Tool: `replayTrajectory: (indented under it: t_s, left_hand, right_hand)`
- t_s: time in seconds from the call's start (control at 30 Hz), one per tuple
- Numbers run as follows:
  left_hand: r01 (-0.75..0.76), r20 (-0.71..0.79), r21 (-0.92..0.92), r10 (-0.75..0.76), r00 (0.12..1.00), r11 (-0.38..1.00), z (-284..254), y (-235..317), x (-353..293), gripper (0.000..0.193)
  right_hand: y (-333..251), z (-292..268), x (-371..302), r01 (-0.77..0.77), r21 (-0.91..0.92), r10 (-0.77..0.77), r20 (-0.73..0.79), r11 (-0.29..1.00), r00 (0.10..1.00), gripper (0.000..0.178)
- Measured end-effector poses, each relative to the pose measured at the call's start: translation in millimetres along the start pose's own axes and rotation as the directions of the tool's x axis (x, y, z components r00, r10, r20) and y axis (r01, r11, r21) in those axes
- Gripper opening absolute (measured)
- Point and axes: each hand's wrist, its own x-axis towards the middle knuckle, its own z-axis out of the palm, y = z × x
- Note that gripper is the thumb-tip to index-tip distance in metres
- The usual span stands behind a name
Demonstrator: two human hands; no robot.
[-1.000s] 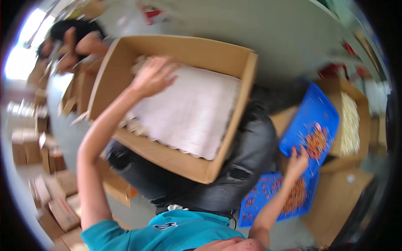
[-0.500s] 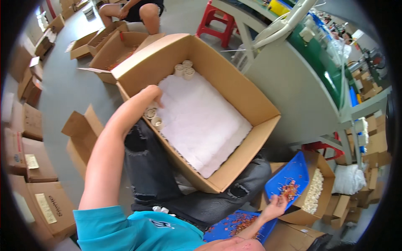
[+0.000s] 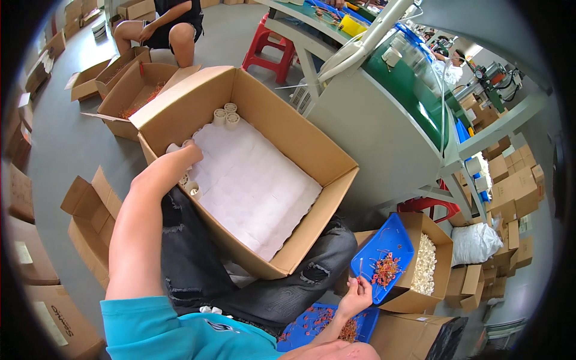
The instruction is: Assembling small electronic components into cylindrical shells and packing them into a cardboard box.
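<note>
My left hand [image 3: 193,152] reaches into a large open cardboard box [image 3: 327,144] across my lap, at its left wall. Beside it stand short white plastic cylinders [image 3: 173,147], and others [image 3: 192,188] are nearer me along the same wall. The fingers are mostly hidden, so its grip does not show. A white sheet [image 3: 252,180] covers most of the box's inside. Over at the right, my right hand [image 3: 358,296] pinches a small red part with a thin wire at the near edge of a blue tray [image 3: 393,234]. A heap of red wired parts [image 3: 386,270] lies in that tray.
Another blue tray [image 3: 285,345] of red parts lies below my right forearm. To the right, a carton holds many white pieces [image 3: 425,264]. A grey-sided workbench [image 3: 360,129] and red stool [image 3: 268,51] stand beyond the box. A seated person [image 3: 180,30] is far left.
The view has shifted, so the scene sits further left. My left hand has moved toward the box's left wall, among the cylinders. My right hand stays by the blue tray, fingertips now pinched together.
</note>
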Motion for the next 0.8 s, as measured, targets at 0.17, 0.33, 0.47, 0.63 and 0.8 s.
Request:
replayTrajectory:
  t_s: [0.17, 0.33, 0.47, 0.63, 0.8]
  left_hand:
    - [-0.039, -0.203, -0.190, -0.001, 0.979, 0.981, -26.9, 4.5, -40.4, 0.073]
    - [-0.727, -0.719, -0.686, -0.125, 0.684, -0.030, -75.2, 54.0, -150.6, 0.073]
    - [-0.255, -0.809, -0.283, 0.087, 0.582, -0.925, -83.7, 187.6, -213.0, 0.075]
    - [-0.336, -0.819, -0.259, 0.022, 0.573, -0.906, -38.8, 298.8, -269.6, 0.079]
    - [-0.874, -0.771, -0.455, -0.414, 0.483, -0.173, -36.9, 310.5, -275.9, 0.050]
  right_hand:
    - [0.6, -9.4, -6.0, 0.088, 0.027, -0.088, -0.012, 0.996, 0.996, 0.022]
    - [-50.9, 23.6, -21.8, 0.025, 0.271, -0.061, 0.125, 0.962, 0.990, 0.016]
    - [-91.8, 48.5, -47.1, 0.077, 0.238, -0.168, 0.393, 0.968, 0.904, 0.018]
    - [-84.1, 92.4, -83.8, 0.294, 0.098, -0.271, 0.725, 0.951, 0.633, 0.020]
    - [-89.8, 58.3, -87.6, 0.161, 0.121, -0.191, 0.818, 0.979, 0.542, 0.026]
